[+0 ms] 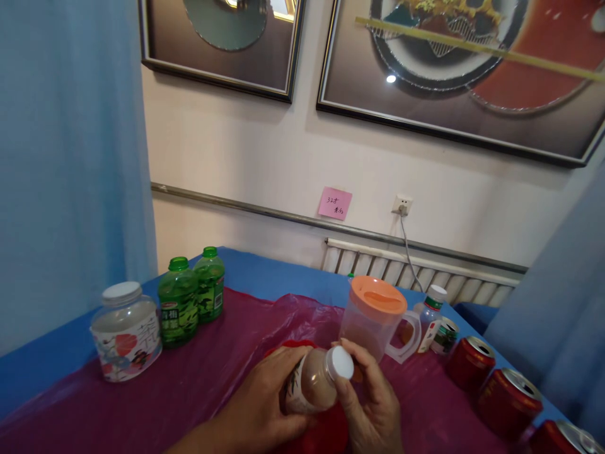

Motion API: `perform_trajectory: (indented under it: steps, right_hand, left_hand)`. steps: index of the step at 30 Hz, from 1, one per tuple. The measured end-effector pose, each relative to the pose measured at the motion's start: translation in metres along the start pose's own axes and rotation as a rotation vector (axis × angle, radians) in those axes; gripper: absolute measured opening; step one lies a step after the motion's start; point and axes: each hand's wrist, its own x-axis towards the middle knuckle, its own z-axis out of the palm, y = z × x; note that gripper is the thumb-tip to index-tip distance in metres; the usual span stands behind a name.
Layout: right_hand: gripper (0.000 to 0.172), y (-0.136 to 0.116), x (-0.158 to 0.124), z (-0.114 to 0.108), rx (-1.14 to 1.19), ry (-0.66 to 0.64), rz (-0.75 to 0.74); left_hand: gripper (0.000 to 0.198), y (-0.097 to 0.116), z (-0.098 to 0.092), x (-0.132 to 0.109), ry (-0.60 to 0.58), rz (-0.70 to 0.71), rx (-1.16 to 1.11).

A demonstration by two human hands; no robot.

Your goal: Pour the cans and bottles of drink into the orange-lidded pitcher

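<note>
Gripping in left hand (265,403) a tilted bottle (309,384), fingers closed round its body; pinching its white cap (341,363) with right hand (373,407), thumb and fingertips shut on the rim. Held low at centre, cap aimed at 1 o'clock, pale brown liquid inside, just over something red (326,432) too hidden to name.

Far out at 9 o'clock from bottle: jar (125,331), white lid on, flowered label, clear contents. At 10 o'clock: two green bottles (178,306) side by side and touching, green caps on, green liquid within. Just behind at 1 o'clock: pitcher (373,321), orange lid shut, handle to the right, a faint brownish tint inside. At 2 o'clock: small bottle (431,314) with white cap, and beside it a small white can (445,335); contents of both not clear. At 3 o'clock, running toward 4: three red cans (508,397), tops shut.

Underneath all, a crumpled magenta sheet (189,378) over blue cloth (265,271). Beyond, at 12 o'clock: pink note (334,203) on cream wall, socket (403,204) with cord, radiator (425,268) below, two framed pictures (222,44) above. Blue curtains (70,157) at both edges.
</note>
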Motion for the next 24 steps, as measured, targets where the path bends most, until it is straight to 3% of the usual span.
perform_trajectory:
  steps: [10, 24]
  right_hand:
    - [0.033, -0.0074, 0.0085, -0.0016, 0.022, -0.004, -0.092]
    - [0.035, -0.0103, 0.0009, -0.0007, 0.072, -0.023, 0.018]
  left_hand:
    - [0.066, 0.0009, -0.0010, 0.0000, 0.006, -0.002, 0.004]
    - [0.069, 0.0006, -0.0009, 0.0000, -0.003, -0.001, 0.024]
